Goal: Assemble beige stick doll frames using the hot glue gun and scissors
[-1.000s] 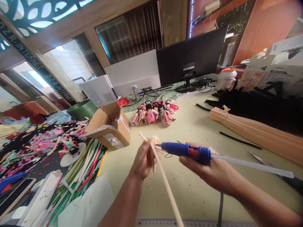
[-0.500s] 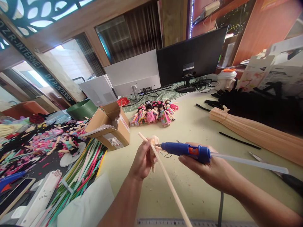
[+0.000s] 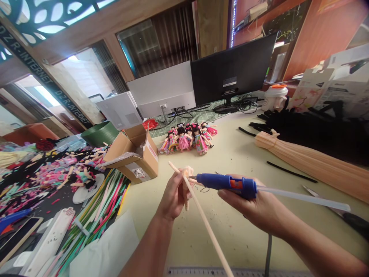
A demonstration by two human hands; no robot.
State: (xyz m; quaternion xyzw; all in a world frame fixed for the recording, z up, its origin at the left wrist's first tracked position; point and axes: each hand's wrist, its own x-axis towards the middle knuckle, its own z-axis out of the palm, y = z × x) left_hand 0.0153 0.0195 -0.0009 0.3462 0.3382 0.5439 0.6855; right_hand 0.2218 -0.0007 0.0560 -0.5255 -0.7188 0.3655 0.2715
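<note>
My left hand [image 3: 172,196] is closed around a small peach figure [image 3: 188,171] of twisted pipe cleaners, partly hidden by the fingers. A long peach pipe cleaner [image 3: 208,227] crosses it and runs down toward the near edge. My right hand [image 3: 259,209] grips a blue hot glue gun [image 3: 225,182], level and pointing left. Its metal nozzle is at the figure, beside the pipe cleaner; whether it touches I cannot tell. A clear glue stick [image 3: 305,198] sticks out of the gun's back end.
Several finished dolls [image 3: 187,138] stand behind my hands, beside an open cardboard box [image 3: 144,163]. At right are a peach pipe-cleaner bundle [image 3: 302,163], black pipe cleaners [image 3: 323,130] and scissors [image 3: 331,204]. A ruler [image 3: 198,271] lies at the near edge; coloured strips [image 3: 95,211] lie left.
</note>
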